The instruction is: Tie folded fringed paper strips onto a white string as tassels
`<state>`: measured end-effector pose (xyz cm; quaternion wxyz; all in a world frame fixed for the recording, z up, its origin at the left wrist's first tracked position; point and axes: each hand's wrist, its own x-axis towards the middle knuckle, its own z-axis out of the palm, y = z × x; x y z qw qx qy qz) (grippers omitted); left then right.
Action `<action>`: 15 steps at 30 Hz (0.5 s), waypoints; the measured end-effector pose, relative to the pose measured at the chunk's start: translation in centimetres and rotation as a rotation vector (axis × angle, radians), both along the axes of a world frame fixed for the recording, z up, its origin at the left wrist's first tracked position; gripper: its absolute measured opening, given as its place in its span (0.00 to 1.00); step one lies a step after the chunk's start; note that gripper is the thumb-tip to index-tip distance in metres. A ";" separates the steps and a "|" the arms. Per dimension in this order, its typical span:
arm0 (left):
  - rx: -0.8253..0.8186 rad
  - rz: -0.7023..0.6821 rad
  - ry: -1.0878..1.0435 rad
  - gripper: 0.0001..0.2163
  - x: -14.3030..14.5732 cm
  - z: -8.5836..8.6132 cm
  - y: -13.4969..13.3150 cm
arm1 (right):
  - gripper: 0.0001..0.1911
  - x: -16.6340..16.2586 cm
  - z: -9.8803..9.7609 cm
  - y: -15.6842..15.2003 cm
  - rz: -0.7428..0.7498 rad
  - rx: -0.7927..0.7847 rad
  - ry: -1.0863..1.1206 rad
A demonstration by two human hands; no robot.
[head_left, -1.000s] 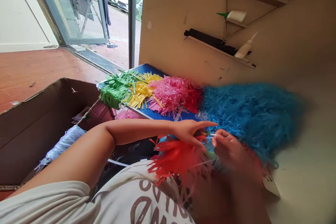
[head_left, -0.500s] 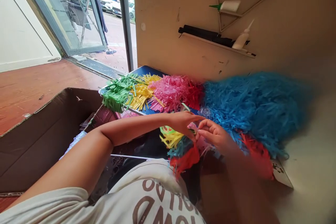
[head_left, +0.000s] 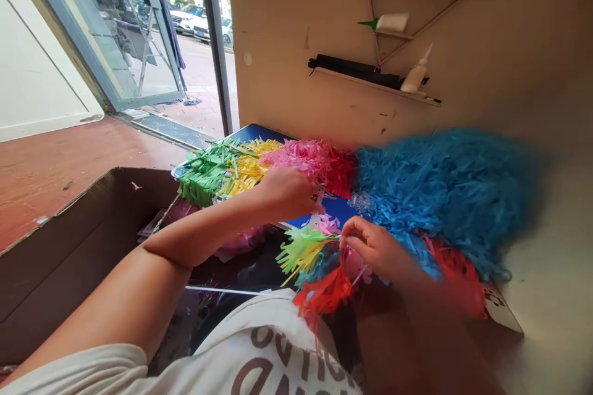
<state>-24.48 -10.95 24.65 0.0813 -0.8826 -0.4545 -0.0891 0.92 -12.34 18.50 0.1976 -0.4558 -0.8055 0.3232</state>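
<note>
My right hand (head_left: 373, 248) is pinched shut on a string of fringed paper tassels (head_left: 315, 259) in green, yellow, teal, pink and red, which hangs just above my lap. My left hand (head_left: 287, 191) reaches forward with curled fingers onto the pink fringe pile (head_left: 306, 160) on the blue table (head_left: 252, 133); whether it grips a piece is hidden. Beside the pink pile lie yellow fringe (head_left: 245, 166) and green fringe (head_left: 204, 173). A big heap of blue fringe (head_left: 440, 191) fills the right side, with red fringe (head_left: 456, 287) at its lower edge.
An open cardboard box (head_left: 69, 241) stands at my left. A wall shelf (head_left: 370, 80) holds a black roll and a glue bottle (head_left: 414, 74); a second bottle (head_left: 386, 23) lies higher up. A glass door (head_left: 115, 31) opens onto a street at the back left.
My left hand let go of the tassel string and moved forward and left onto the pink pile. My right hand kept the string, which now shows its green tassel spread out.
</note>
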 end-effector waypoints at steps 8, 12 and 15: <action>-1.007 -0.924 -0.405 0.34 5.9 -4.2 5.7 | 0.08 -2.1 2.4 -2.1 0.147 0.058 0.012; -1.316 -0.897 -0.424 0.26 7.1 -7.4 5.5 | 0.07 -0.6 2.7 -3.5 -0.034 0.039 0.110; -1.178 -0.701 -0.559 0.24 4.4 -7.6 5.7 | 0.08 2.5 2.0 -4.5 -0.171 -0.061 0.299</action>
